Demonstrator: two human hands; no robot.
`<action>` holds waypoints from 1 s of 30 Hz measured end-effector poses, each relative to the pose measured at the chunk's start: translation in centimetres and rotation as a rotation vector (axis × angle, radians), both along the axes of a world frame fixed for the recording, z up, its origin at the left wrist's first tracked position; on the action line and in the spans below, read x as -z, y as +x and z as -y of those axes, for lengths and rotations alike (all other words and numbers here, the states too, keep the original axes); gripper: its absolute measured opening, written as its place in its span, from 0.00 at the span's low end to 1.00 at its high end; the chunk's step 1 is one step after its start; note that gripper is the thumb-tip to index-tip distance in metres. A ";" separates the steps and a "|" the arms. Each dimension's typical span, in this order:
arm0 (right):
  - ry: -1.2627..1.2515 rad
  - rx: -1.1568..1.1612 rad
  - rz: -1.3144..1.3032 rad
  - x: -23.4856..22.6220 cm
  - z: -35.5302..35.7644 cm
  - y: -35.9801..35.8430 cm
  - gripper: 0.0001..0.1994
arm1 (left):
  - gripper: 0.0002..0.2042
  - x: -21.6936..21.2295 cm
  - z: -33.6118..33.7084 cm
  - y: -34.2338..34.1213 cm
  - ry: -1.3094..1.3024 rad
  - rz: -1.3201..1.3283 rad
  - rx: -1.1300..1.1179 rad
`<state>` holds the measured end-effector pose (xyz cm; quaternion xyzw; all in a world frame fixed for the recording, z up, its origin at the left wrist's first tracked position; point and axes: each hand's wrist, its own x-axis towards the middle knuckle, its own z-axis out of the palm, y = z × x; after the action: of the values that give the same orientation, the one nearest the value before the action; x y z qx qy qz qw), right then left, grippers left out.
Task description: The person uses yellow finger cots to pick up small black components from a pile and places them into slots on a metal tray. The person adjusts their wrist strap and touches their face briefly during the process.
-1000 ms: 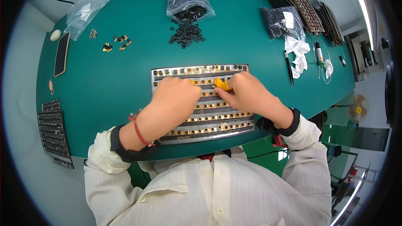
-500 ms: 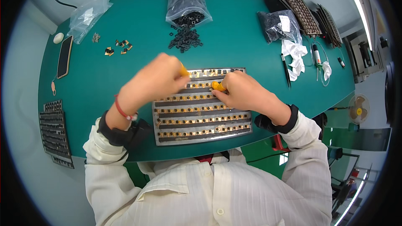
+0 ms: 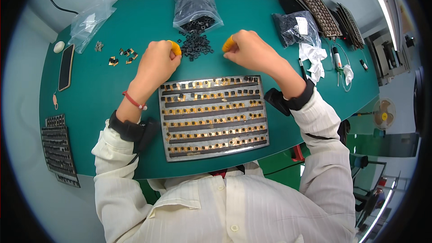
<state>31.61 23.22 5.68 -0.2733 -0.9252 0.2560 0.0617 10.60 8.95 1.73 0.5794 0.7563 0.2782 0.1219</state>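
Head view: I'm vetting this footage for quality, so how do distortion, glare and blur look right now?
Head view throughout: the green table has bowed edges and the picture's corners go black; the light tube at upper right glares white; the left hand and right hand look fairly sharp.

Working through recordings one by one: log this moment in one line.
left hand: beside loose black pieces, left side | right hand: right of them | tray: rows of small parts, untouched by either hand
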 end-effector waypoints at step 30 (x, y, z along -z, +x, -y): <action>-0.125 -0.124 -0.069 2.4 1.4 -1.4 0.10 | 0.09 -0.9 1.6 1.5 -0.128 -0.044 0.056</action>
<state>30.17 21.86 3.25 -0.2100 -0.9198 0.3260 0.0605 12.15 7.39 2.65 0.5973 0.7587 0.2130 0.1495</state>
